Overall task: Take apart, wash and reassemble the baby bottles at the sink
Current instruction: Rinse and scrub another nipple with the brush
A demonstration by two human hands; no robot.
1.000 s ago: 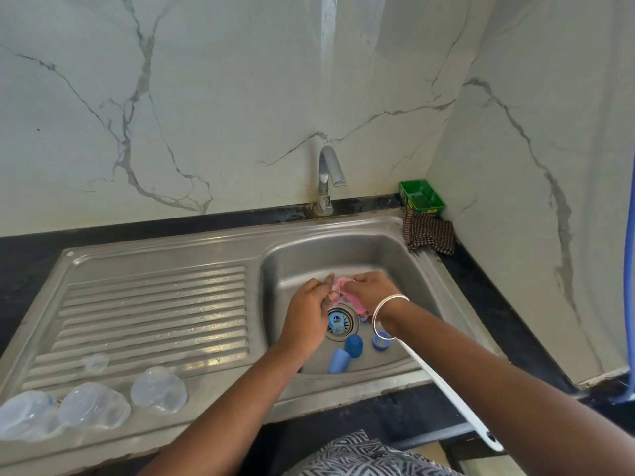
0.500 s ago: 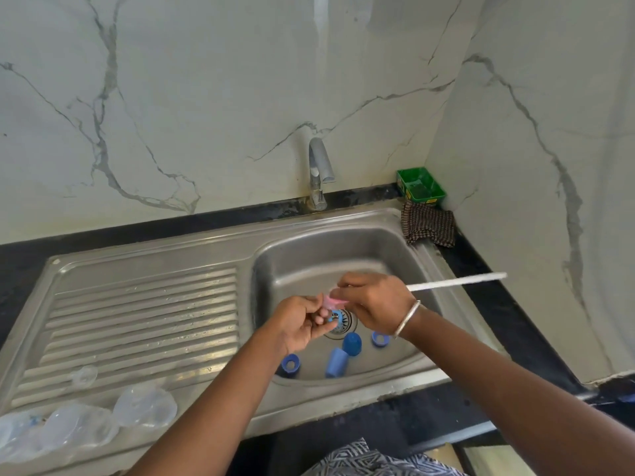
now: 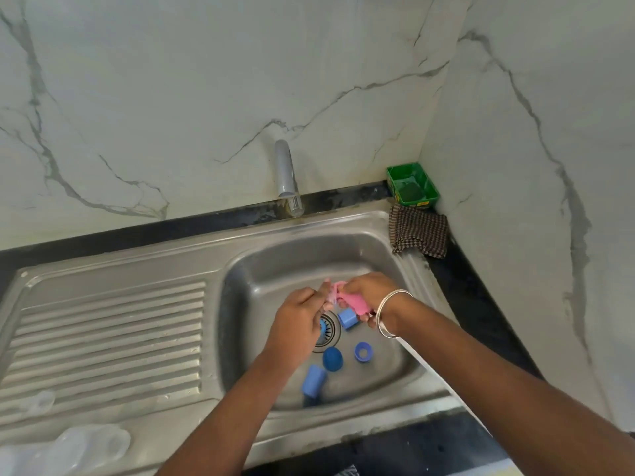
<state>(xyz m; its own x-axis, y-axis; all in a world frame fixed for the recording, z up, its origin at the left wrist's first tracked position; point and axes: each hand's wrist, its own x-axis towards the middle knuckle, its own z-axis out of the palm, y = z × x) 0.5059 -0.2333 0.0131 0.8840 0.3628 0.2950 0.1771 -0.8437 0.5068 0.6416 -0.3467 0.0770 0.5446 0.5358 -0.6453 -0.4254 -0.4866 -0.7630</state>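
Over the sink we see the left hand pinching, and the right hand gripping, a pink brush; blue caps lie below.

The sink is brushed metal with a dull shine, the wall glossy marble, the caps smooth blue plastic.
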